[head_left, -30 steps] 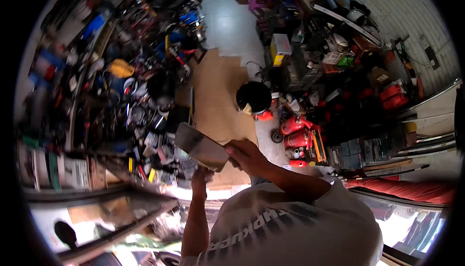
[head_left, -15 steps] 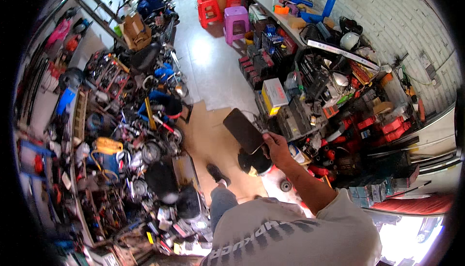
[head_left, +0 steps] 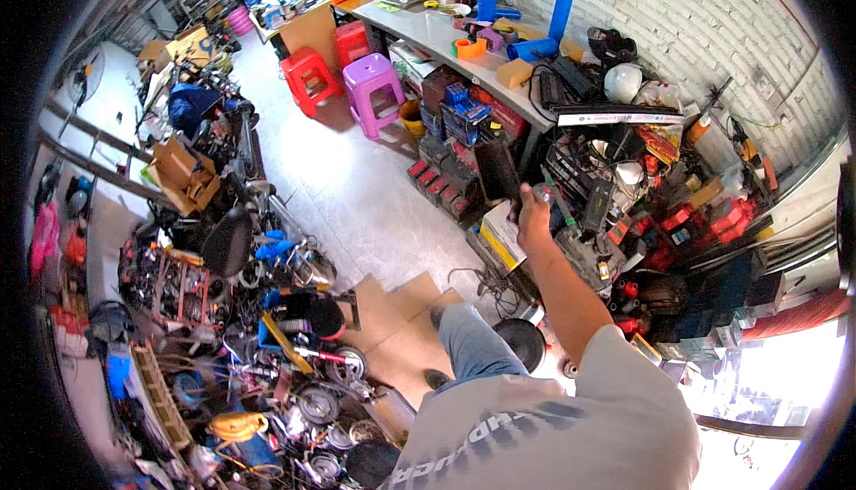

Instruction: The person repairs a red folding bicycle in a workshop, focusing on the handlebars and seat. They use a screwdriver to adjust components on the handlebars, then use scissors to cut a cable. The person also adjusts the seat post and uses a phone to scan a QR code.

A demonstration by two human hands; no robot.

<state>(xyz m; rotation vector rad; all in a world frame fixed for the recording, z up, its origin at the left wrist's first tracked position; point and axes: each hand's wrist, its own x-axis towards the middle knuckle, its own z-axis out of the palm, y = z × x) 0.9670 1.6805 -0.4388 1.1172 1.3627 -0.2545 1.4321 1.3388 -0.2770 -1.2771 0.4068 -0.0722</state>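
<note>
My right hand [head_left: 533, 221] is stretched forward at the end of a bare forearm, its fingers closed round the lower end of a smartphone [head_left: 497, 172]. The phone's dark face is tilted, and it blends into the dark goods behind it. Just below the hand, in the picture, is a white and yellow carton [head_left: 501, 233]; I see no contact with it. My left hand is out of view.
Tangled parts and wheels fill the left side, with an open cardboard box [head_left: 183, 176] among them. A long workbench [head_left: 428, 35] runs along the brick wall. Red stools [head_left: 308, 80] and a purple stool [head_left: 373, 93] stand by it. Batteries [head_left: 441, 182] sit beside the aisle.
My view has swung, showing more of the bench and aisle. My right hand and the phone have moved up in the picture, and the phone looks more edge-on. My legs have stepped.
</note>
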